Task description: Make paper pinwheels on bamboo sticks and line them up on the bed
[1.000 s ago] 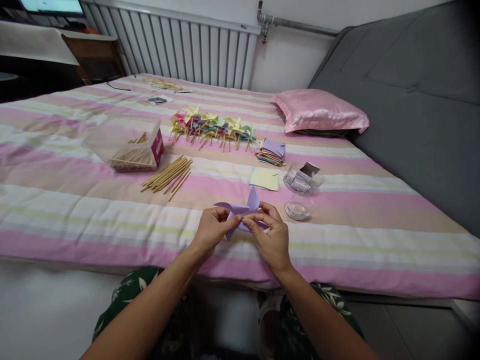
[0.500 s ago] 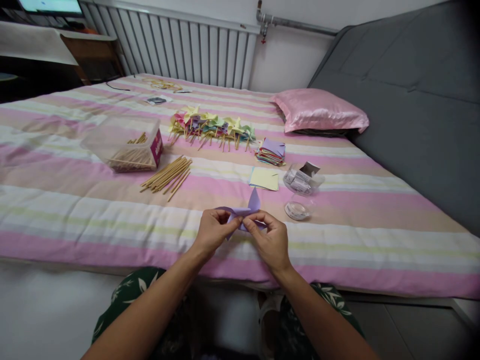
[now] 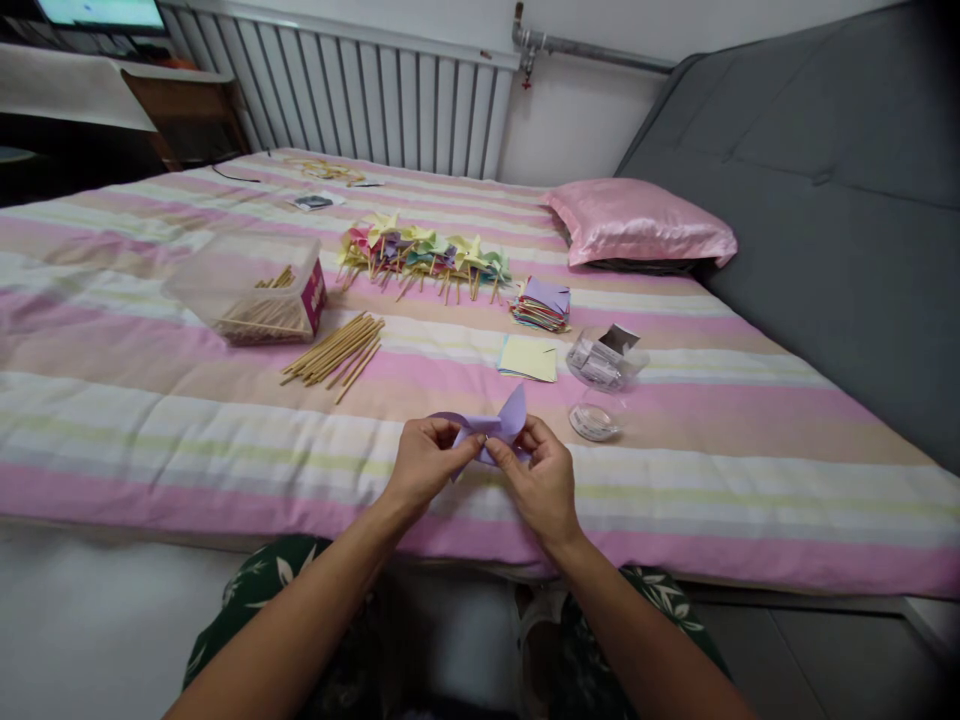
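Both hands pinch a purple paper pinwheel (image 3: 510, 418) above the near part of the striped bed. My left hand (image 3: 424, 466) grips its left side at the centre; my right hand (image 3: 541, 478) grips the right side, with one blade standing up above the fingers. A yellow paper square (image 3: 529, 357) lies just beyond the hands. To the right of it stand a clear lid holding small packets (image 3: 604, 362) and a clear round dish (image 3: 594, 421).
Loose wooden sticks (image 3: 335, 349) lie left of centre beside a clear plastic box of sticks (image 3: 251, 285). A row of finished coloured pinwheels (image 3: 424, 254) and a stack of coloured paper squares (image 3: 543, 303) sit farther back. A pink pillow (image 3: 637, 222) rests by the grey headboard (image 3: 825, 200).
The upright purple blade has tilted to the right and the left blade has folded in toward the centre. My hands stay in the same spot.
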The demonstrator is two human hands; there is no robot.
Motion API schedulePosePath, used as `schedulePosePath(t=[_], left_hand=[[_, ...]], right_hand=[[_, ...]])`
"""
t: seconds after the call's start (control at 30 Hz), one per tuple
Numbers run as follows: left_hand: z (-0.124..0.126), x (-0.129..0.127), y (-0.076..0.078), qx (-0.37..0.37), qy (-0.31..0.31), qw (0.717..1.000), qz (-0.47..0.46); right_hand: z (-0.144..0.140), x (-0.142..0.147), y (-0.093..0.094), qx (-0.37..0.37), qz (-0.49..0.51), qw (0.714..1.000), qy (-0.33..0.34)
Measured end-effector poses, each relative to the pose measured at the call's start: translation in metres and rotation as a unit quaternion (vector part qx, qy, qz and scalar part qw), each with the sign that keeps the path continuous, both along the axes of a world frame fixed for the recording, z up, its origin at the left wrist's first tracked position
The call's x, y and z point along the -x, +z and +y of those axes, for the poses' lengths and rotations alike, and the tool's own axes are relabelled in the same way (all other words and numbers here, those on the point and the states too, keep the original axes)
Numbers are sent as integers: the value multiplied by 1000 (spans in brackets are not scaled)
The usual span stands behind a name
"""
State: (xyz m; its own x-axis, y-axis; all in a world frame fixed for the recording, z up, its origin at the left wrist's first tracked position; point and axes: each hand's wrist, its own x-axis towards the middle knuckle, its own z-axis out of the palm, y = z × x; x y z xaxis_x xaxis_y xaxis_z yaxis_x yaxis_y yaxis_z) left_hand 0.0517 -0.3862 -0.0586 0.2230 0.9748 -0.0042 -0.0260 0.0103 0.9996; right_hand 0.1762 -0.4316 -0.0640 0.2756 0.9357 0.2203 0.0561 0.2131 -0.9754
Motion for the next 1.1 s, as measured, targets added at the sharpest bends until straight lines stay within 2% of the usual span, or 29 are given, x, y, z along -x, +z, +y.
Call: schedulePosePath(t=[0.2, 0.47, 0.7, 1.1], left_hand=[[0, 1, -1, -15, 1, 1000, 10], [-1, -1, -2, -53, 19, 998, 43], [-2, -1, -7, -75, 38, 994, 62], [-7, -4, -1, -109, 60, 987, 106]], right_hand=[[-1, -4, 0, 18, -49, 999, -7], [2, -4, -7, 28, -35, 999, -7], [2, -5, -6, 36, -29, 999, -11], [7, -7, -8, 39, -5, 999, 4]])
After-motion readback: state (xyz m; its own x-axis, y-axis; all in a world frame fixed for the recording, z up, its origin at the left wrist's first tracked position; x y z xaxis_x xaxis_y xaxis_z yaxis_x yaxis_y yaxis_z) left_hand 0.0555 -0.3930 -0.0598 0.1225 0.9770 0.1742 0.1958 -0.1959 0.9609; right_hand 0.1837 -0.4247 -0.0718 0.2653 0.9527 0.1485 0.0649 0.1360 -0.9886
